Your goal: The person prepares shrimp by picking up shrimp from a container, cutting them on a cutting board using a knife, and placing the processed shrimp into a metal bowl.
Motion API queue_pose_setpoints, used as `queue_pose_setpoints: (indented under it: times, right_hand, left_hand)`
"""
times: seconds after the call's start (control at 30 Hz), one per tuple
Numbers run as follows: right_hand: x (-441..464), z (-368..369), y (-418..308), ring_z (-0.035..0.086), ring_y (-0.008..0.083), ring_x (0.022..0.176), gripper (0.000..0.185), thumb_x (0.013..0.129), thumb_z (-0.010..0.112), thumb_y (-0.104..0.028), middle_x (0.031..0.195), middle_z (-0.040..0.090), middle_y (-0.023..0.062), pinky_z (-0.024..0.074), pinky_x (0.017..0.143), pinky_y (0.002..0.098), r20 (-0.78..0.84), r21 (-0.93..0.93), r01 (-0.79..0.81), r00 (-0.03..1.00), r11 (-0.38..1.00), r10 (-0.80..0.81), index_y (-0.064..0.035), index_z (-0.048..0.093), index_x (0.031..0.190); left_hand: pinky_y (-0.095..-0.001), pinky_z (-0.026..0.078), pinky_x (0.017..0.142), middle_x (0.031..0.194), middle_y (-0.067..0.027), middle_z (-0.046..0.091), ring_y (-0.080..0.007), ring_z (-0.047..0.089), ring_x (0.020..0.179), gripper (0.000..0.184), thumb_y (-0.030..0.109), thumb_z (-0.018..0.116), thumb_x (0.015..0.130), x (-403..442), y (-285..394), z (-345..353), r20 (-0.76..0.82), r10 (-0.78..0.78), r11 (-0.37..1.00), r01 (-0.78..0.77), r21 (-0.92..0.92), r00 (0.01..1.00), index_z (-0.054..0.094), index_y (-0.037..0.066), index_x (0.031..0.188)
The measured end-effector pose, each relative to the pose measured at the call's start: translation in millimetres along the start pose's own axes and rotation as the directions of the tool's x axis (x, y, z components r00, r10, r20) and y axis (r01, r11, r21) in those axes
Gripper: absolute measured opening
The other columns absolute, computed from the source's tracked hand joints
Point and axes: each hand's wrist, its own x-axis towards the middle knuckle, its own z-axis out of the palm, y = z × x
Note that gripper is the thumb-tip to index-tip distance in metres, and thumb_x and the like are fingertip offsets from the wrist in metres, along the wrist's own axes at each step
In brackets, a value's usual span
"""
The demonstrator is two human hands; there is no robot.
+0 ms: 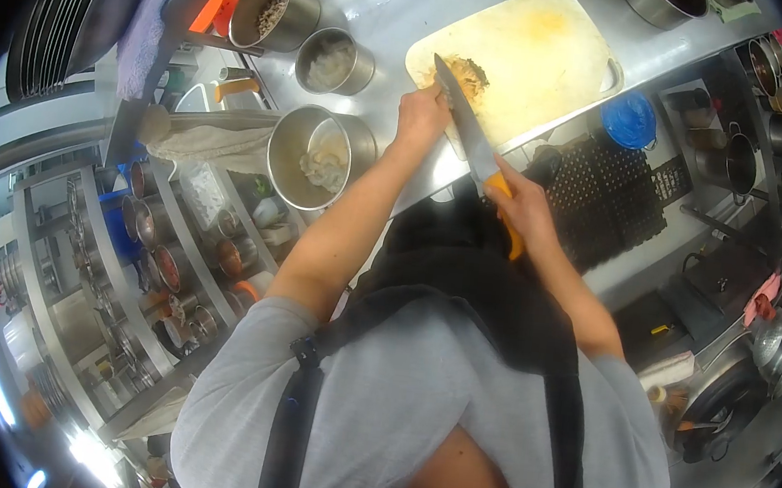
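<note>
My right hand (524, 206) is wrapped round the orange handle of a large kitchen knife (466, 124). Its blade slants up and left over the near left corner of a pale cutting board (550, 62). Close beside the blade, on its left, my left hand (422, 115) has its fingers curled together; whatever they grip, if anything, is hidden. A small heap of brown chopped food (468, 75) lies on the board, just right of the blade. Left of my left forearm stands a steel pot (288, 163) with pale, wet-looking pieces inside.
A smaller steel pot (349, 71) holds whitish food, and another pot (295, 23) holds brown bits. They stand on the steel counter (385, 8) left of the board. A blue round lid or tub (629, 119) sits below the counter edge. Shelves with pans flank both sides.
</note>
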Motion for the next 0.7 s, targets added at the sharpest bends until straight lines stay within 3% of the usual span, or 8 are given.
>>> queue_pose_setpoints:
  times: [0.17,0.23,0.27,0.33,0.47,0.57,0.63,0.7]
  right_hand:
    - [-6,-5,7,0.064,0.0259,0.071,0.058,0.088,0.073,-0.016,0.089,0.068,0.0191,0.0523,0.071,0.0356,-0.078,-0.171,0.13,0.986,0.977,-0.145,-0.0159,0.055,0.143]
    - [-8,-7,18,0.07,0.0315,0.083,0.057,0.087,0.074,-0.015,0.098,0.07,0.0219,0.0529,0.077,0.0361,-0.18,-0.323,0.292,0.915,0.9,-0.361,-0.0114,0.056,0.141]
    - [-12,-10,14,0.07,0.0315,0.083,0.057,0.087,0.074,-0.015,0.098,0.07,0.0219,0.0529,0.077,0.0361,-0.18,-0.326,0.293,0.914,0.899,-0.363,-0.0114,0.056,0.141]
    - [-19,-16,4,0.068,0.0381,0.098,0.055,0.087,0.074,-0.014,0.108,0.069,0.0243,0.0515,0.084,0.0382,-0.181,-0.294,0.231,0.939,0.928,-0.292,-0.0107,0.057,0.139]
    - [-21,-17,4,0.068,0.0377,0.097,0.054,0.087,0.074,-0.012,0.108,0.069,0.0237,0.0519,0.084,0.0382,-0.139,-0.373,0.247,0.938,0.895,-0.317,-0.0105,0.057,0.138]
    - [-21,-15,6,0.067,0.0389,0.097,0.054,0.086,0.074,-0.011,0.108,0.069,0.0233,0.052,0.084,0.0381,-0.119,-0.339,0.249,0.945,0.907,-0.303,-0.0103,0.057,0.138]
    - [-24,-17,3,0.067,0.0387,0.099,0.055,0.086,0.074,-0.011,0.11,0.069,0.023,0.052,0.085,0.0381,-0.171,-0.385,0.189,0.947,0.904,-0.271,-0.0103,0.057,0.139]
    - [-25,-21,-1,0.067,0.0384,0.099,0.055,0.086,0.074,-0.011,0.11,0.068,0.0232,0.0518,0.085,0.038,-0.158,-0.398,0.205,0.945,0.894,-0.287,-0.0103,0.057,0.138]
  left_hand:
    - [-0.0494,0.054,0.083,0.086,-0.0255,0.069,-0.0435,0.067,0.084,0.032,0.019,0.056,0.089,1,1,2,-0.033,0.023,0.998,-0.021,0.064,0.999,0.071,0.003,0.111]
    - [-0.0521,0.053,0.081,0.085,-0.0262,0.069,-0.0453,0.066,0.084,0.023,0.014,0.055,0.089,1,1,1,-0.03,0.058,0.995,-0.056,0.078,0.998,0.07,0.001,0.099]
    - [-0.0521,0.053,0.081,0.085,-0.0262,0.069,-0.0453,0.066,0.084,0.023,0.014,0.055,0.089,2,2,0,-0.032,0.059,0.996,-0.056,0.075,0.998,0.07,0.001,0.099]
    - [-0.0522,0.053,0.082,0.085,-0.027,0.068,-0.0455,0.066,0.086,0.023,0.015,0.056,0.088,5,3,-3,0.001,0.012,0.998,-0.012,0.068,1.0,0.07,-0.001,0.096]
    - [-0.0521,0.053,0.083,0.088,-0.0281,0.069,-0.0462,0.066,0.089,0.026,0.016,0.055,0.088,11,21,-17,0.035,0.001,0.999,-0.003,0.043,0.999,0.067,-0.002,0.104]
    - [-0.0515,0.053,0.085,0.094,-0.0291,0.069,-0.046,0.067,0.093,0.034,0.017,0.056,0.088,18,28,-11,0.016,-0.055,0.995,0.054,0.088,0.998,0.063,0.001,0.117]
    - [-0.0507,0.053,0.087,0.096,-0.0291,0.07,-0.046,0.067,0.095,0.041,0.019,0.059,0.087,25,25,-7,0.103,-0.067,0.982,0.047,0.185,0.992,0.059,0.003,0.125]
    - [-0.0497,0.053,0.088,0.095,-0.0275,0.07,-0.0444,0.067,0.095,0.041,0.02,0.061,0.085,23,25,-15,0.068,-0.108,0.985,0.098,0.139,0.992,0.06,0.004,0.123]
